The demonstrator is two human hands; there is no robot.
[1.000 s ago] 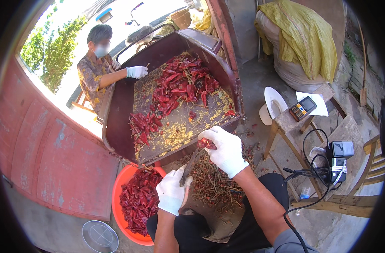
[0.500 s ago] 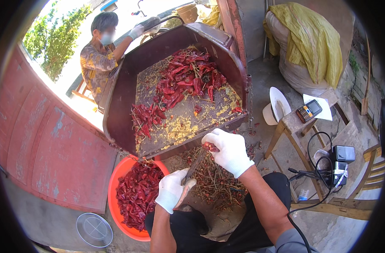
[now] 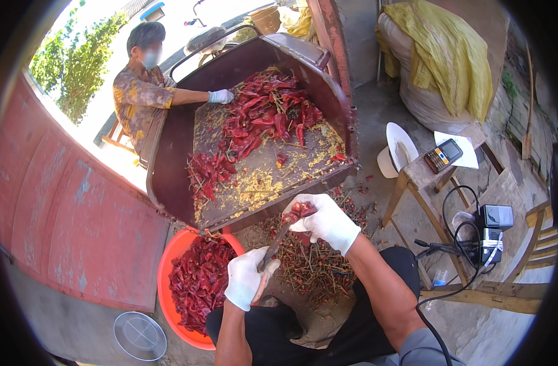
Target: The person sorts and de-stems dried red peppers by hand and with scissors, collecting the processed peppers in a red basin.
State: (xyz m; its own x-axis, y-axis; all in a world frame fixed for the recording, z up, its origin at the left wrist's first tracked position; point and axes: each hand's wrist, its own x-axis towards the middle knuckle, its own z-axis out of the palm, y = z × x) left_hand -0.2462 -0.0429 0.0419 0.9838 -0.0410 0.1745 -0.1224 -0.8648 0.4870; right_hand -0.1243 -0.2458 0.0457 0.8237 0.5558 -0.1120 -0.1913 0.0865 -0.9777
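Note:
My right hand, in a white glove, is closed on a dried red chili just below the front lip of the dark red cart bed. My left hand, gloved too, grips a thin dark blade whose tip reaches up to that chili. Red chilies and yellow seeds lie spread over the cart bed. An orange basin of chilies sits at my lower left. A heap of stems lies between my knees and the cart.
Another person in a patterned shirt and white glove stands at the cart's far left side. A wooden stool carries a small device and paper. A white hat, cabled black boxes, a round sieve, a yellow-covered sack.
My hands stayed joined at the chili and blade, shifting slightly. The other person raised an arm away, then laid the gloved hand back on the chilies in the cart.

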